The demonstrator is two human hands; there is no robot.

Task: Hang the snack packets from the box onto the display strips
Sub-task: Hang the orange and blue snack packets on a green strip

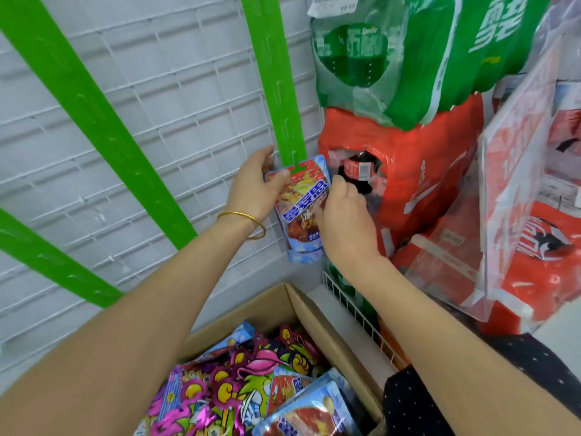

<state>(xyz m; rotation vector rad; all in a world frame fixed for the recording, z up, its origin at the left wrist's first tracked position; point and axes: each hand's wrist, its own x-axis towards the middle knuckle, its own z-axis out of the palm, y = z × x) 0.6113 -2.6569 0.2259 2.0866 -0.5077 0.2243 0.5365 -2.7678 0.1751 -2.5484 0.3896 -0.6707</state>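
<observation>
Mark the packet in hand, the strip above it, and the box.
packet [303, 210]: head view, printed front.
strip [279, 89]: head view, middle of its length.
box [328, 335]: head view, right cardboard wall.

Shop floor, restocking spot.
I see green display strips [276, 89] on a white wire grid panel [195, 99], shrink-wrapped soda packs [418, 171] stacked beside it, and a cardboard box [327, 335] full of snack packets [251, 388].

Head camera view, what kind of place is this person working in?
Probably a shop or supermarket aisle: green display strips hang on a white wire grid, shrink-wrapped soda multipacks are stacked beside it, and the left hand and right hand hold a snack packet at a strip's end.
</observation>
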